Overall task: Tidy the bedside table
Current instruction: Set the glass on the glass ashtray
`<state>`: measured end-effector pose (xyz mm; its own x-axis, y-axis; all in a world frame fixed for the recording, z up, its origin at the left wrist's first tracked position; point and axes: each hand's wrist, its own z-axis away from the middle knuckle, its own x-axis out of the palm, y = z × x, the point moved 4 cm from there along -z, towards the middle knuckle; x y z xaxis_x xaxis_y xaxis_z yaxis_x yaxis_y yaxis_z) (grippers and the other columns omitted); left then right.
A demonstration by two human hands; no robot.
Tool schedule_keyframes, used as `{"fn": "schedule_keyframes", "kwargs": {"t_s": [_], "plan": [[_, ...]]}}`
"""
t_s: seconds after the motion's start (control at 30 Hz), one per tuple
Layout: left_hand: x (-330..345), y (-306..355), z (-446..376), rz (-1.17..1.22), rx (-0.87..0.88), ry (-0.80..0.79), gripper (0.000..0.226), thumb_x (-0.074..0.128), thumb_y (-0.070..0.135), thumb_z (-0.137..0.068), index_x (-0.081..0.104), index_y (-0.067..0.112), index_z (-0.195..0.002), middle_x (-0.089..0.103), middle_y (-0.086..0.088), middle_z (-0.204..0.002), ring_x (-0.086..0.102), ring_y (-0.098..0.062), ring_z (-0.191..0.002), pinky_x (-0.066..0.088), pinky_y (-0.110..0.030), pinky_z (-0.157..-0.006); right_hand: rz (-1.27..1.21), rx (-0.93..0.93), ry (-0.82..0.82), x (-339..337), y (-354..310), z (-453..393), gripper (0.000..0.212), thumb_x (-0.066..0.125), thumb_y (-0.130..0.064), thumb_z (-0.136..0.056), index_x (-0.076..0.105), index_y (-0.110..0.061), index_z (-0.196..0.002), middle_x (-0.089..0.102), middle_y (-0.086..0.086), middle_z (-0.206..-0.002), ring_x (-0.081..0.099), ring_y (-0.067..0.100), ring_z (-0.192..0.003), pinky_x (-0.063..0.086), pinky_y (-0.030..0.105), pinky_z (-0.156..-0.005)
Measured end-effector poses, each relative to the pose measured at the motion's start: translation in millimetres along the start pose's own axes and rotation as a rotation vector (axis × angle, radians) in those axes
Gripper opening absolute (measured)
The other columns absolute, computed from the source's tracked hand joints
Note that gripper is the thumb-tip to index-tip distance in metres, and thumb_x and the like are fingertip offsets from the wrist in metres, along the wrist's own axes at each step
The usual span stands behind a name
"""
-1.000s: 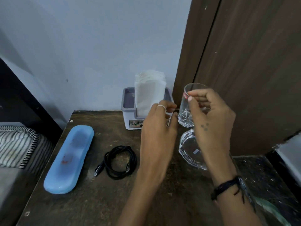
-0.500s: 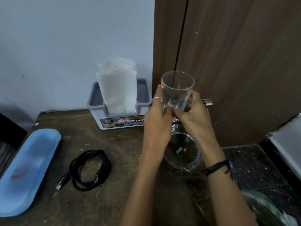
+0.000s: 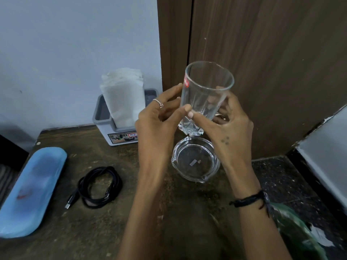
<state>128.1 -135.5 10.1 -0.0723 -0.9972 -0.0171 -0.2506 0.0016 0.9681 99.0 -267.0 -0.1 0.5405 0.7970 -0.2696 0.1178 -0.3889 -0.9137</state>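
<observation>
A clear drinking glass with a red sticker near its rim is held upright in the air over the dark wooden bedside table. My left hand grips its left side and my right hand its right side, thumbs meeting at the front. Directly beneath the glass a clear glass ashtray rests on the table. A coiled black USB cable lies left of my left forearm. A light blue oblong case lies along the table's left edge.
A grey tissue holder with white tissues stands at the back against the pale wall. A brown wooden door rises right behind the glass. Dark speckled floor and a grey surface are at the right.
The glass has risen higher above the ashtray and both hands now hold it. The view has shifted right, so the blue case and the cable sit farther left.
</observation>
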Motion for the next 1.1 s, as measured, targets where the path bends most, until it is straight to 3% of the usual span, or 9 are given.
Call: {"fn": "schedule_keyframes", "kwargs": {"t_s": [0.07,0.23,0.37,0.47,0.67,0.8,0.97,1.1], "plan": [[-7.6,6.6,6.0,-0.027,-0.004,-0.036,0.048,0.071,0.017,-0.075,0.060,0.021,-0.121,0.073,0.011,-0.087,0.068,0.004,-0.087,0.049,-0.005,-0.069,0.019,-0.005,-0.019,-10.5,-5.1,9.2,0.069,0.080,-0.047,-0.062,0.054,-0.029,-0.123,0.066,-0.007,-0.114,0.063,0.004,-0.103,0.055,0.027,-0.087],[-15.8,2.3,17.7,-0.127,-0.042,-0.211,0.058,0.066,0.032,-0.057,0.059,0.029,-0.114,0.070,0.026,-0.066,0.069,0.004,-0.078,0.052,-0.009,-0.070,0.025,0.013,-0.085,-21.4,0.8,37.3,0.066,0.081,-0.044,-0.061,0.055,-0.033,-0.121,0.067,-0.012,-0.112,0.062,-0.001,-0.101,0.053,0.016,-0.084],[-16.1,-12.7,22.1,-0.182,-0.080,-0.242,0.050,0.066,0.035,-0.056,0.059,0.039,-0.105,0.070,0.021,-0.070,0.070,-0.001,-0.079,0.056,-0.022,-0.078,0.032,0.048,-0.094,-17.0,16.9,45.9,0.062,0.081,-0.044,-0.062,0.056,-0.035,-0.118,0.066,-0.014,-0.110,0.061,0.001,-0.104,0.051,0.016,-0.085],[-14.2,-19.3,19.8,-0.182,-0.080,-0.238,0.053,0.067,0.033,-0.057,0.059,0.034,-0.109,0.071,0.017,-0.077,0.071,-0.004,-0.081,0.057,-0.027,-0.081,0.034,0.053,-0.094,-15.7,23.7,43.7,0.061,0.081,-0.042,-0.063,0.056,-0.033,-0.118,0.065,-0.015,-0.109,0.059,-0.001,-0.105,0.049,0.012,-0.083],[-13.7,-26.7,17.9,-0.218,-0.089,-0.261,0.055,0.066,0.032,-0.058,0.057,0.032,-0.112,0.071,0.012,-0.082,0.070,-0.004,-0.082,0.057,-0.024,-0.079,0.073,0.070,-0.118,-12.1,35.8,44.5,0.067,0.080,-0.046,-0.062,0.053,-0.033,-0.122,0.064,-0.014,-0.112,0.058,0.002,-0.106,0.050,0.019,-0.085],[-14.7,-28.3,17.7,-0.223,-0.096,-0.269,0.056,0.065,0.030,-0.058,0.058,0.028,-0.113,0.070,0.011,-0.082,0.070,-0.003,-0.081,0.057,-0.018,-0.075,0.066,0.083,-0.134,-9.0,37.7,45.1,0.064,0.080,-0.044,-0.063,0.051,-0.035,-0.119,0.057,-0.029,-0.100,0.051,-0.021,-0.093,0.042,-0.001,-0.073],[-15.9,-32.3,17.4,-0.215,-0.102,-0.280,0.057,0.066,0.029,-0.057,0.061,0.023,-0.114,0.070,0.011,-0.082,0.069,-0.002,-0.081,0.056,-0.014,-0.073,0.074,0.092,-0.141,-6.6,40.2,47.6,0.073,0.079,-0.045,-0.063,0.046,-0.031,-0.127,0.058,-0.013,-0.117,0.054,0.002,-0.108,0.045,0.016,-0.085],[-18.1,-35.0,17.1,-0.202,-0.133,-0.284,0.051,0.070,0.020,-0.063,0.061,0.023,-0.113,0.071,0.004,-0.089,0.069,-0.006,-0.085,0.056,-0.018,-0.075,0.103,0.086,-0.148,-6.6,40.1,48.9,0.075,0.078,-0.048,-0.063,0.043,-0.035,-0.128,0.057,-0.013,-0.118,0.055,0.005,-0.109,0.048,0.023,-0.090]]}}
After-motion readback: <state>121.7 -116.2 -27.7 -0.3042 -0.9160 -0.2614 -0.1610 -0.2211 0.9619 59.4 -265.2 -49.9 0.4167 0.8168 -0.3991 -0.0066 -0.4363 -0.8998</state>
